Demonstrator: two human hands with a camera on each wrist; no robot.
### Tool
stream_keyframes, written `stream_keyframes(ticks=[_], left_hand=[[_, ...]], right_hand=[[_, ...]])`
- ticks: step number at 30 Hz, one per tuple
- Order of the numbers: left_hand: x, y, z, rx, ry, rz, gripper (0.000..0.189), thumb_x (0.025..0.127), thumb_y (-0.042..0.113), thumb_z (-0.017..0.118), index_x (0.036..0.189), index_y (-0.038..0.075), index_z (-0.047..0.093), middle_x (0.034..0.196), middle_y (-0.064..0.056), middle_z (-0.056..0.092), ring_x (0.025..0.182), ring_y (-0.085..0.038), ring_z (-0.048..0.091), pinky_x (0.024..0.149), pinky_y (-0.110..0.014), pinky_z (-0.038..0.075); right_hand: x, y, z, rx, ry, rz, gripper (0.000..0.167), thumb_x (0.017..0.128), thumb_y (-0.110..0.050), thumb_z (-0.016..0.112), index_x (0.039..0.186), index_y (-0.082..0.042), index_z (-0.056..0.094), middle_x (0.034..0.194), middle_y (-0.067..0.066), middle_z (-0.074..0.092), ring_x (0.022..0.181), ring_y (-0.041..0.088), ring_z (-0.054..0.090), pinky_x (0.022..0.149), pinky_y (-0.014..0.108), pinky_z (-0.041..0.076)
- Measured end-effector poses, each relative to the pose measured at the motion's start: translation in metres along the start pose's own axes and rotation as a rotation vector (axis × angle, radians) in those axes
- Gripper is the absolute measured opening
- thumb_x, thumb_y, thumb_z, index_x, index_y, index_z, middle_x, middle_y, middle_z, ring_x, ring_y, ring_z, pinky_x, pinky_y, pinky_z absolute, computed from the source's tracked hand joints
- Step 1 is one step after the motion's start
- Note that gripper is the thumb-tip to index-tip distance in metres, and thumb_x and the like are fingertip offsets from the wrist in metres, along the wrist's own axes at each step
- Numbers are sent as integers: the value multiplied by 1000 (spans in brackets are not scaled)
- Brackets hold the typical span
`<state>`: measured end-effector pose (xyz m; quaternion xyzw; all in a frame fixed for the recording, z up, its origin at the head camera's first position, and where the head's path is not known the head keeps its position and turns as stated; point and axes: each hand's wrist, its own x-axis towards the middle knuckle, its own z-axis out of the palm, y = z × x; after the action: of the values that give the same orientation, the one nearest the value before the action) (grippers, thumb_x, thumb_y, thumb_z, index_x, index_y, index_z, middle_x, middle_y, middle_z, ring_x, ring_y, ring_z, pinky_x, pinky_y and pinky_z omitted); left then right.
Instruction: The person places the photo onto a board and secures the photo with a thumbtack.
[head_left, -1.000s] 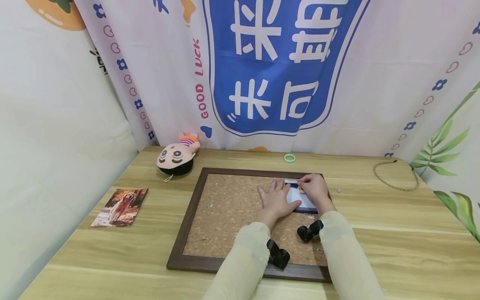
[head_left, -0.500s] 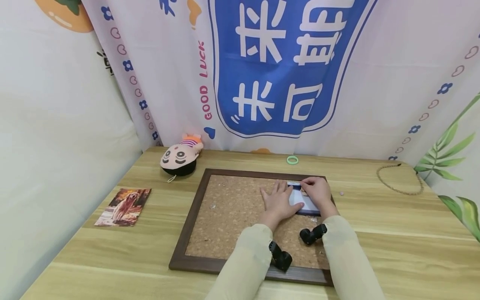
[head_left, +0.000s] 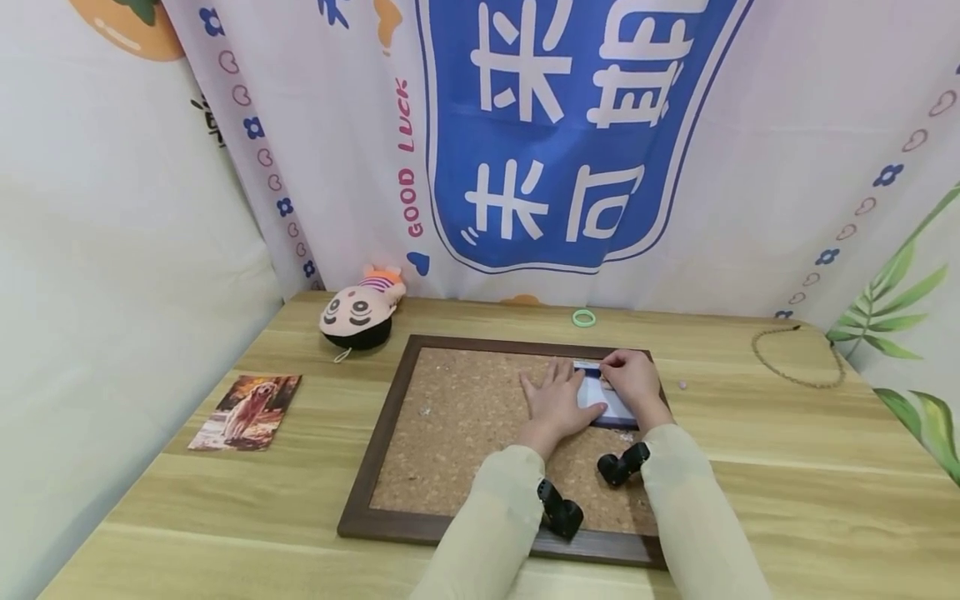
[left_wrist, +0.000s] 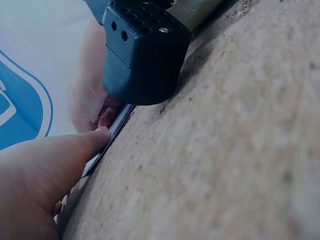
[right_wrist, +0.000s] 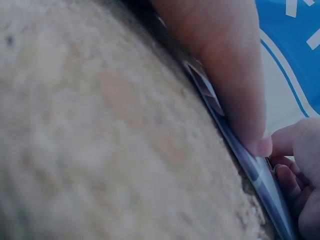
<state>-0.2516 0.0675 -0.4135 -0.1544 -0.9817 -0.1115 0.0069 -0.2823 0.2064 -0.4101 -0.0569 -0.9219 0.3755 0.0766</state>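
On the right part of a framed cork board point(head_left: 450, 433) lies a glossy photo print point(head_left: 613, 408), pale blue with dark blue edges. The left hand point(head_left: 557, 407) rests flat over its left side, fingers spread and thumb along its lower part. At the print's upper edge, the right hand point(head_left: 633, 382) has its fingertips pinched together around a small pin-like thing mostly hidden by the fingers. In the right wrist view, the print point(right_wrist: 255, 172) lies along the cork beneath the thumb, the left hand point(right_wrist: 302, 150) beyond. The left wrist view shows the left thumb point(left_wrist: 95, 140) at the print's edge.
A dog photo point(head_left: 246, 412) lies left of the board, with a plush doll point(head_left: 360, 312) behind it. Along the back is a green ring point(head_left: 583, 318). To the right are a small lilac piece point(head_left: 682, 385) and a beaded cord point(head_left: 798, 379). A printed curtain point(head_left: 525, 142) hangs behind.
The head view has shifted slightly, moving the whole scene a little to the right. Both hands keep nearly the same place on the print, the right fingertips still pinched at its upper edge.
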Motion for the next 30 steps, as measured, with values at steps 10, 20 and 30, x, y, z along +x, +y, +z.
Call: stream_keyframes(ticks=[10,20,30], left_hand=[[1,-2,-3,-51,-3,3,68,75,63,45,131,24,40,139,1,25,128,-20,12,93,-58,2],[4,-13,-23,-239,-13,19,67,75,52,57,131,19,40,134,-2,35,124,-21,25,93,-58,8],[-12,-68,-71,-325,89,57,70,76,48,58,134,18,33,137,-4,28,125,-22,20,95,-54,1]], right_hand=[[-1,-2,-7,45,-96,-53,19,82,-17,57,88,0,63,85,11,60,77,23,51,66,34,38],[3,-16,-51,224,-358,-122,47,89,-25,47,118,11,42,112,29,47,96,37,49,76,41,43],[-3,-15,-104,163,-228,-286,50,84,-26,56,119,7,44,106,25,53,95,32,50,77,39,41]])
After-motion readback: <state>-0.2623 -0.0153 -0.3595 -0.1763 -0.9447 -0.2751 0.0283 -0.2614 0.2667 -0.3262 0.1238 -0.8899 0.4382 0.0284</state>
